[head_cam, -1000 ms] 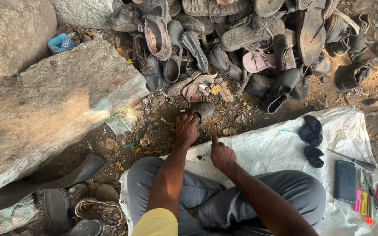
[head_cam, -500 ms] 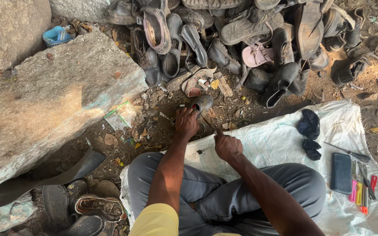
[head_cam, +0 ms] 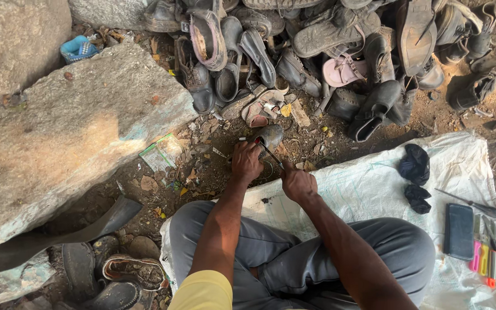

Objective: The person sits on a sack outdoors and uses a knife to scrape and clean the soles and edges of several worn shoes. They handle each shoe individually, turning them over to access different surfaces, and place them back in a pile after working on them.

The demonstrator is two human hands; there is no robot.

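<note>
I sit cross-legged in grey trousers on a white woven sheet point(head_cam: 374, 183). My left hand point(head_cam: 247, 162) presses down on a small dark shoe point(head_cam: 270, 136) resting on the dirt in front of me. My right hand point(head_cam: 297, 183) is closed around a thin dark metal tool point(head_cam: 271, 155) whose tip points up-left toward the shoe. The part of the shoe under my left palm is hidden.
A heap of worn shoes and sandals point(head_cam: 328, 51) lies at the top. A big rock point(head_cam: 70, 138) fills the left. Black cloth pieces point(head_cam: 414, 166), a dark wallet-like case point(head_cam: 459, 231) and coloured hand tools point(head_cam: 486, 252) lie on the sheet at right. Old soles point(head_cam: 127, 272) sit bottom left.
The right hand has lifted and now angles the thin tool against the shoe. The left hand stays pressed on it. The view shifted slightly.
</note>
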